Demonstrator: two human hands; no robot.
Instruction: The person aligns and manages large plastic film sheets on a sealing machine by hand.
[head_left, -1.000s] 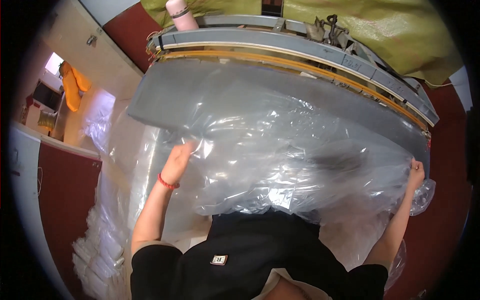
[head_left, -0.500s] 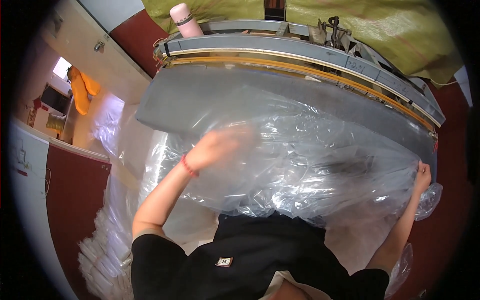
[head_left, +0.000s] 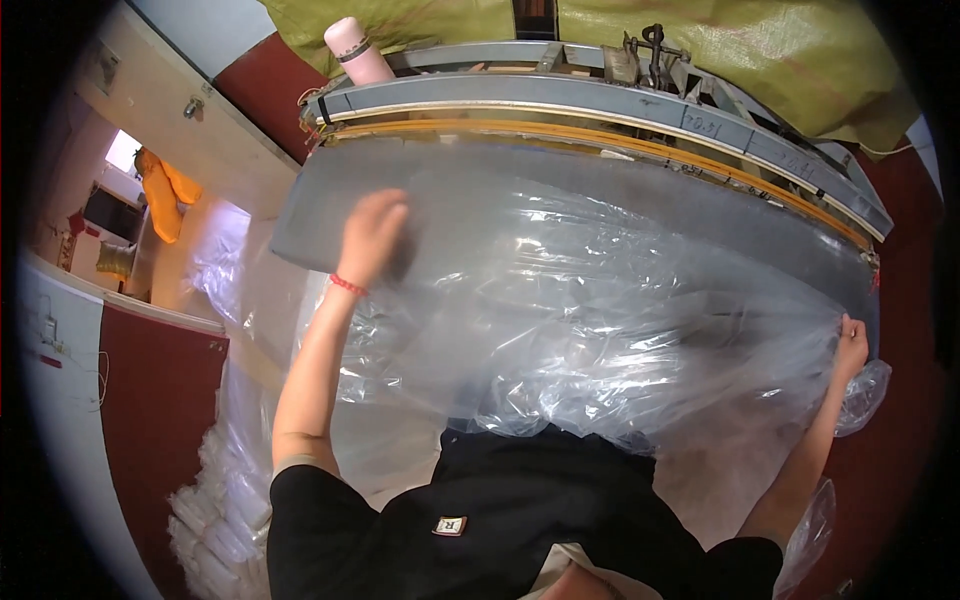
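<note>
— Two hands on one clear plastic sheet (head_left: 600,320), spread over the grey table (head_left: 300,225). Left hand?
— Left hand (head_left: 372,235) blurred, near the table's left edge, lying on the sheet; grip unclear.
— Right?
— Right hand (head_left: 851,342) pinches the sheet's edge at the table's right end. Pink bottle (head_left: 355,48) stands beyond the far edge.

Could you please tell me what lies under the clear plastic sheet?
Under the plastic sheet a grey table shows through. The left hand presses on top; anything beneath its crumpled folds is hidden.
</note>
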